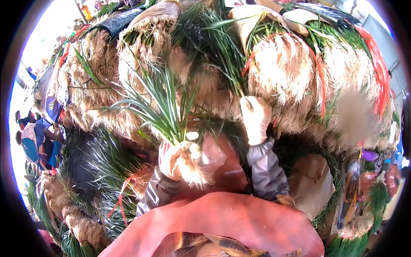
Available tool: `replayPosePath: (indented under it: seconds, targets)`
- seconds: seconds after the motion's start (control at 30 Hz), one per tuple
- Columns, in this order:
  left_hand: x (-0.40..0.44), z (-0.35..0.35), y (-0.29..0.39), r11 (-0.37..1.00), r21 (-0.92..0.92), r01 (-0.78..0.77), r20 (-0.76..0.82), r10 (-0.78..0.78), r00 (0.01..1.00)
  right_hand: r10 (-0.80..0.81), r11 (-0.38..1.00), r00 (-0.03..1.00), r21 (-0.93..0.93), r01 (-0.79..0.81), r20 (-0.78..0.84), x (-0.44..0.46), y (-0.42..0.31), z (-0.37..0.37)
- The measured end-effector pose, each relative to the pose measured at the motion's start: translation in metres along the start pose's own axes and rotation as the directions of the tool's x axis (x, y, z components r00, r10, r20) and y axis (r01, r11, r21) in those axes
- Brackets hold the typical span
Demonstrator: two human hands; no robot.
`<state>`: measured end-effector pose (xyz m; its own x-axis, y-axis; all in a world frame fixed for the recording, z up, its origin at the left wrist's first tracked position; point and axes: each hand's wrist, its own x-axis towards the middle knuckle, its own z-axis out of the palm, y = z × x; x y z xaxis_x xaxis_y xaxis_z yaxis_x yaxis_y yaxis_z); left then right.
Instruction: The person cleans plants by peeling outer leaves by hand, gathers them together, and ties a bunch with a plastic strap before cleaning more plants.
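Green onion bunch (168, 115) in our left hand (174, 162), a single long green onion stalk (235, 77) at our right.

Our left fingers are clamped round the bunch above its pale roots, its long axis running up and leftward to the splayed leaves; our right hand (257, 115), nearer the heaped root-out bundles (282, 64), has its fingers pinched together on the stalk's pale end (the exact grip is partly hidden from us). From those right fingers, the bunch lies left and lower, near but apart, above our red apron (222, 214).
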<state>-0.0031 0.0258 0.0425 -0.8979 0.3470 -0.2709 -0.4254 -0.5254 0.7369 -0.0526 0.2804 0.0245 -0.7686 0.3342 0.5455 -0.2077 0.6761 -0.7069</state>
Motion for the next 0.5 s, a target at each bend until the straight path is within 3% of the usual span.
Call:
replayPosePath:
  seconds: [0.03,0.07,0.1,0.13,0.2,0.23,0.27,0.33,0.37,0.4,0.47,0.5]
  targets:
    - [0.004,0.019,0.005,0.993,0.115,-0.018,-0.059,0.025,0.998,0.299,0.847,0.909,0.359,-0.393,0.289,-0.015,-0.031,-0.013]
    - [0.006,0.034,0.004,0.973,0.23,-0.025,-0.115,0.052,0.992,0.238,0.83,0.87,0.375,-0.413,0.431,-0.031,-0.039,-0.016]
    - [0.007,0.046,-0.001,0.997,0.048,-0.062,-0.108,0.067,0.992,0.084,0.91,0.907,0.34,-0.239,0.413,-0.051,-0.041,-0.011]
    - [0.012,0.054,-0.007,0.999,0.003,-0.044,-0.093,0.044,0.995,-0.032,0.946,0.932,0.311,-0.088,0.361,-0.067,-0.046,-0.007]
    - [0.025,0.023,-0.026,0.995,0.096,-0.021,0.069,0.014,0.998,-0.122,0.96,0.924,0.278,0.017,0.362,-0.078,-0.043,-0.003]
    - [0.026,0.02,-0.028,1.0,-0.012,-0.026,0.149,0.028,0.988,-0.062,0.981,0.95,0.196,0.001,0.306,-0.078,-0.043,-0.004]
    - [0.026,0.021,-0.032,0.996,0.078,-0.045,0.062,0.04,0.997,0.111,0.978,0.929,0.127,-0.165,0.352,-0.072,-0.043,-0.009]
    - [0.023,0.025,-0.028,0.997,0.037,0.067,0.052,-0.068,0.996,-0.026,0.999,0.986,0.024,0.023,0.166,-0.054,-0.052,-0.008]
    - [0.022,0.023,-0.028,0.997,0.036,0.062,0.044,-0.063,0.997,0.003,0.998,0.98,0.068,-0.017,0.199,-0.048,-0.052,0.0]
    - [0.02,0.02,-0.028,0.99,0.133,0.048,0.02,-0.051,0.999,0.035,0.998,0.943,0.045,-0.052,0.332,-0.044,-0.049,0.01]
    - [0.025,0.01,-0.039,0.973,0.228,0.044,-0.077,-0.027,0.997,-0.122,0.982,0.955,-0.104,0.155,0.271,-0.05,-0.043,0.04]
    - [0.019,0.022,-0.035,0.97,0.237,-0.06,-0.086,0.083,0.993,-0.082,0.97,0.936,-0.19,0.154,0.343,-0.052,-0.052,0.044]
